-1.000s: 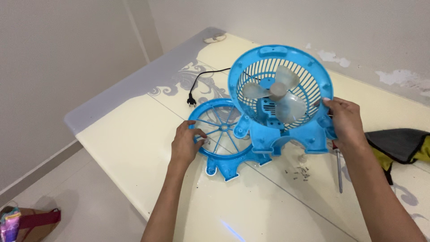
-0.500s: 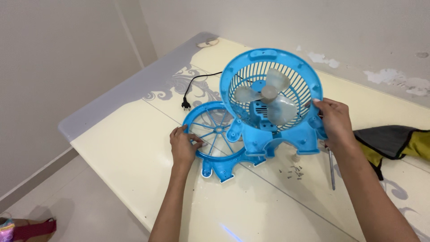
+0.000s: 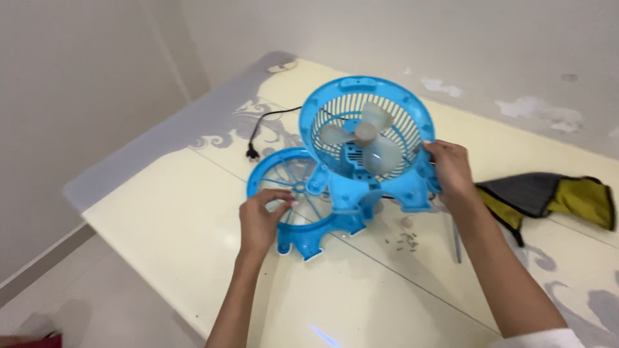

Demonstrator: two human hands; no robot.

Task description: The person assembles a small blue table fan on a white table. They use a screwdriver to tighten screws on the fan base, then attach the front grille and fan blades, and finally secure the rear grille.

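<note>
A blue plastic fan body (image 3: 361, 138) stands tilted upright on the cream table (image 3: 193, 245), its pale translucent blades (image 3: 364, 136) showing inside the round grille. My right hand (image 3: 451, 171) grips its right rim. The detached blue front grille (image 3: 300, 200) lies flat on the table, partly under the fan body. My left hand (image 3: 261, 219) rests on that grille's near edge, fingers curled on it. A black power cord with plug (image 3: 255, 145) trails off to the left behind the fan.
Small loose screws (image 3: 403, 241) lie scattered by the fan's base, beside a thin screwdriver (image 3: 456, 241). A grey and yellow cloth (image 3: 548, 196) lies at the right. The table's left edge (image 3: 90, 216) drops to a tiled floor; walls stand close behind.
The view has shifted slightly, so everything sits lower and further left. Both hands keep their holds; the left hand has slid a little along the flat grille.
</note>
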